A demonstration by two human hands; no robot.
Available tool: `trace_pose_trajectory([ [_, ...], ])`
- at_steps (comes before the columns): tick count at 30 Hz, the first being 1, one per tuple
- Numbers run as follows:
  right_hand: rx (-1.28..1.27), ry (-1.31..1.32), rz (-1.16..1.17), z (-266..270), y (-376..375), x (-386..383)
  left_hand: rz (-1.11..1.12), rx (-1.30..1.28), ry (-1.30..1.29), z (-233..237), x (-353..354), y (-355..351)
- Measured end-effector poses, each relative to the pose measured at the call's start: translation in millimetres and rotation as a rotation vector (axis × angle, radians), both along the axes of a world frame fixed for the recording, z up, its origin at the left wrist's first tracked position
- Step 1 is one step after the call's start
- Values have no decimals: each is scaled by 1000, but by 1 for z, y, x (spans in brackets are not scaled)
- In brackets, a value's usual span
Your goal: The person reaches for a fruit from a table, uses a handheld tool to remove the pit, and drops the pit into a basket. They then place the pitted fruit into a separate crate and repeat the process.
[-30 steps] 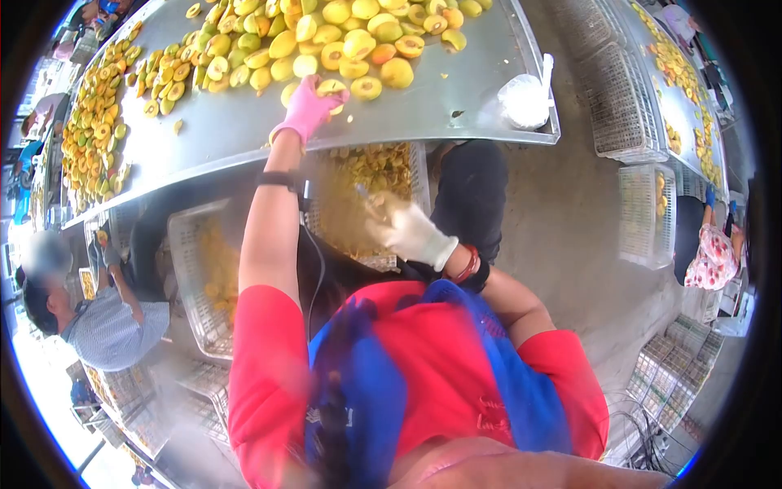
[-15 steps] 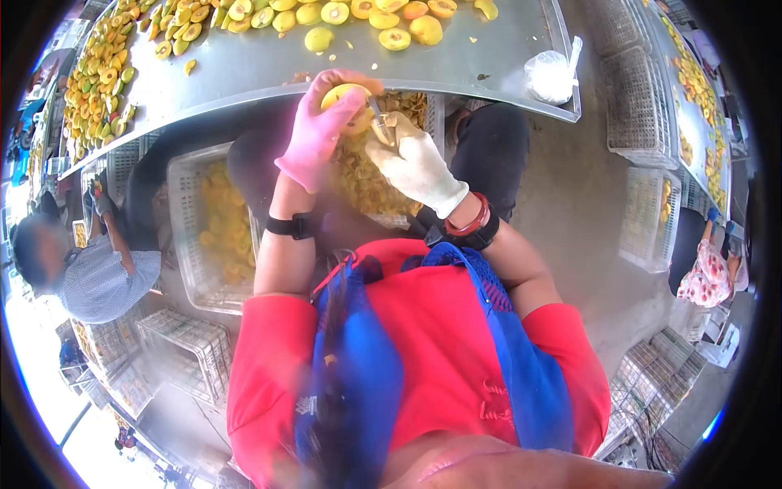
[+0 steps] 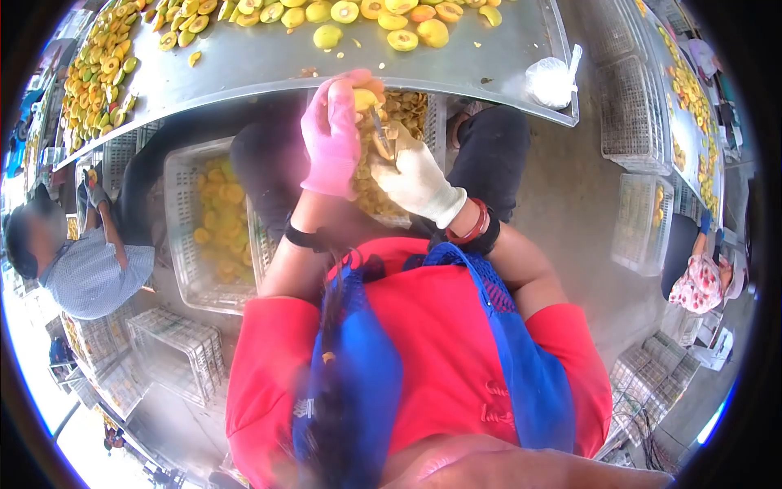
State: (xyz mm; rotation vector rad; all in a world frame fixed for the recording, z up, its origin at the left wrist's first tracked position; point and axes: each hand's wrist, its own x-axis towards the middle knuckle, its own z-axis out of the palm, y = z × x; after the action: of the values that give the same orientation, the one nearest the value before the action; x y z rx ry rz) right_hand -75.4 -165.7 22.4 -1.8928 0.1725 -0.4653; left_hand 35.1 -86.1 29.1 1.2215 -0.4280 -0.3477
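My left hand (image 3: 332, 134), in a pink glove, is closed around a yellow fruit (image 3: 366, 99) that looks like a mango. Its fingers cover much of the fruit. In a white glove, my right hand (image 3: 414, 175) grips a small knife (image 3: 377, 124), the dark blade right at the fruit's near side. Both hands are above a crate (image 3: 437, 122) of yellow-brown cut pieces between my knees, just short of the metal table's edge. On the metal table (image 3: 456, 69), halved and whole fruits (image 3: 402, 41) lie closest to my hands.
A white crate (image 3: 175, 236) with yellow fruit stands left of my leg. A tied plastic bag (image 3: 550, 83) rests on the table's right corner. Stacked crates (image 3: 631, 122) stand at right. People sit at left (image 3: 102, 269) and far right (image 3: 700, 277). A larger fruit pile (image 3: 94, 90) covers the table's left.
My left hand has turned, showing more of the back of its pink glove, and the fruit is now more hidden. The knife stays close to it. The view has shifted slightly.
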Motion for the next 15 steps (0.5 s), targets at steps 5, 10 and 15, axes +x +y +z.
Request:
trace_pose_trajectory([
  [5,103,37,37,5,6,6,96,-44,63,0,-5,1],
  [10,0,-24,24,0,9,14,143,6,-139,-12,2,5],
  [15,-43,21,47,-1,11,18,153,5,-150,-18,6,10],
])
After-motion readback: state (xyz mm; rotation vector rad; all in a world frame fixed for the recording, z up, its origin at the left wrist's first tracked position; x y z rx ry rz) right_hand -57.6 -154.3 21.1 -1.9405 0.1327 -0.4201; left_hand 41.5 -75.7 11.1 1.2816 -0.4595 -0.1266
